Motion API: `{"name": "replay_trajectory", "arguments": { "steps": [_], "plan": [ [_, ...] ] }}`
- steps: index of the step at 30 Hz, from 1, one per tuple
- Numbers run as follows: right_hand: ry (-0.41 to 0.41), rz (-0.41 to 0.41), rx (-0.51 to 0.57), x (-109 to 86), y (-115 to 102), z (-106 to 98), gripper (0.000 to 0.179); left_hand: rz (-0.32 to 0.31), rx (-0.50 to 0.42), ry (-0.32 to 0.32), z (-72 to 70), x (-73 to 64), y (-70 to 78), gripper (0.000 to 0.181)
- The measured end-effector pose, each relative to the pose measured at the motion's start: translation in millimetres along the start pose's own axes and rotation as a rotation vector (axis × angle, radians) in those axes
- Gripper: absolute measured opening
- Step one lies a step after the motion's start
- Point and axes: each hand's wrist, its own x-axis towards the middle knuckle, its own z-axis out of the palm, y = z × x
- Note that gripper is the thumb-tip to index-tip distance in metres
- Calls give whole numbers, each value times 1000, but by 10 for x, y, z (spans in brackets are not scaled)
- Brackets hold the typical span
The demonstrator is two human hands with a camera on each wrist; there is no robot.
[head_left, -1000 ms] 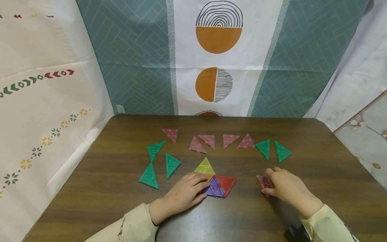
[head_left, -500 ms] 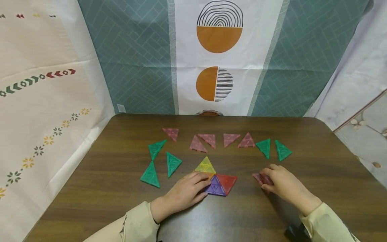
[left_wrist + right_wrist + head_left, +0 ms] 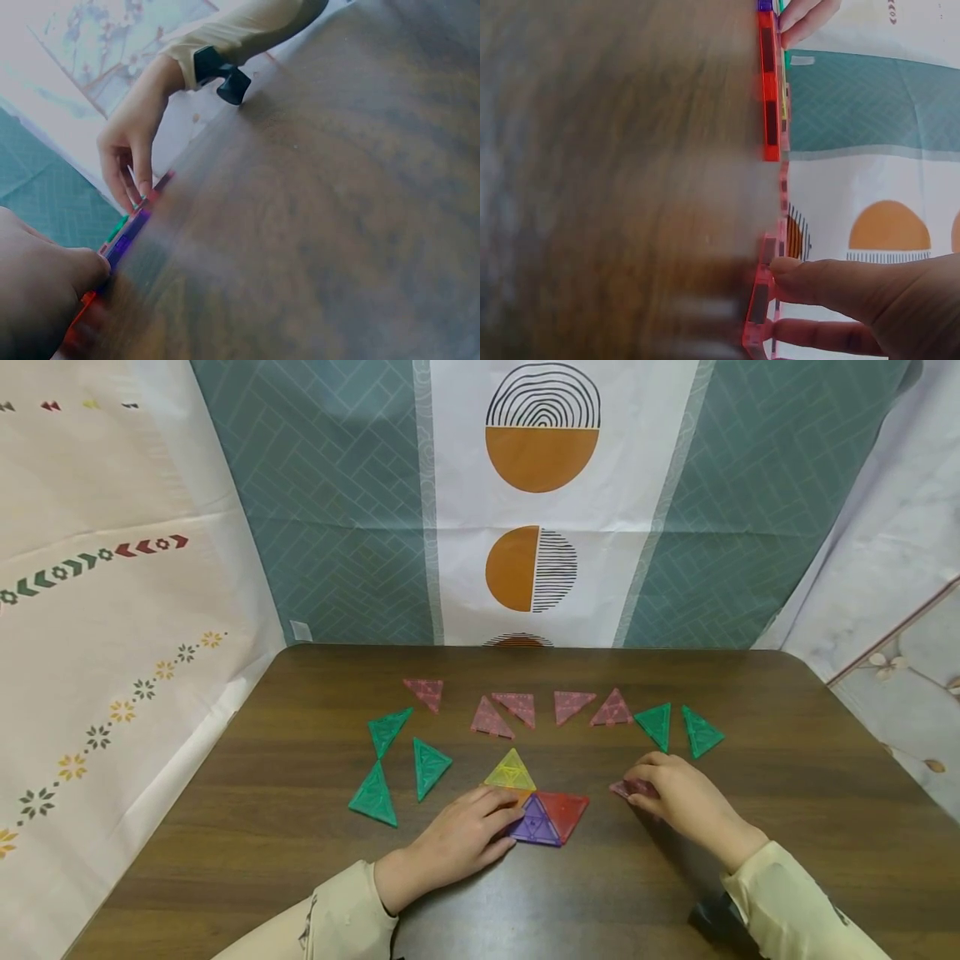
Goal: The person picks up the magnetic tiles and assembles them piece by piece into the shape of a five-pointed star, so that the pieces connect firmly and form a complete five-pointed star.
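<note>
My right hand pinches a translucent pink triangular magnetic tile to the right of the joined tiles. In the right wrist view, thumb and a finger grip that pink tile low over the table. My left hand rests with relaxed fingers on the left part of a cluster in the middle. This cluster has a purple triangle tile, a red one on its right and a yellow one at the top. An orange tile is mostly hidden under the left fingers.
Several pink triangle tiles lie along the back of the brown table. Green triangle tiles lie to the left and at the back right. A black device sits at my right wrist.
My right hand has moved left and slightly away from me, carrying the pink tile toward the joined tiles. The left hand stays on the cluster.
</note>
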Motion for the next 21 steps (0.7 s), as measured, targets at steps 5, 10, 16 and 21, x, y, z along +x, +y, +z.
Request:
{"name": "replay_trajectory", "arguments": {
  "steps": [5,10,16,21],
  "plan": [
    [-11,-3,3,47,-27,17,17,-1,-5,-8,-11,0,2,33],
    [-12,-9,10,92,-46,34,19,7,2,-13,-12,6,0,33],
    [6,-4,20,138,-58,76,25,16,12,-13,-1,1,-7,33],
    [10,-10,26,173,-78,114,26,24,14,-10,2,-5,-7,34]
  ]
}}
